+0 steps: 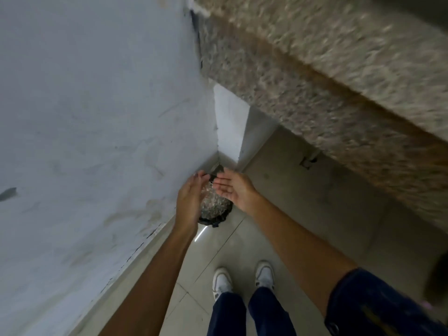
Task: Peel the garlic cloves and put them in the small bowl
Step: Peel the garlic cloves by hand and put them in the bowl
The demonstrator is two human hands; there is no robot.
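Black-lined bin (216,209): on floor in wall corner, directly below both hands.
left hand (190,202): fingers straight, together, empty.
right hand (232,187): palm up, fingers relaxed, empty.
Garlic, bowl: not visible.

A pale blue-grey wall (84,117) marked with smudges fills the left side. A speckled stone bench (339,81) juts out overhead on the right, blurred. Below lies a floor (303,214) of large pale tiles. A round bin (215,209) lined with a black bag stands in the corner. Two white shoes (221,281) and dark blue trouser legs (266,311) show at the bottom.
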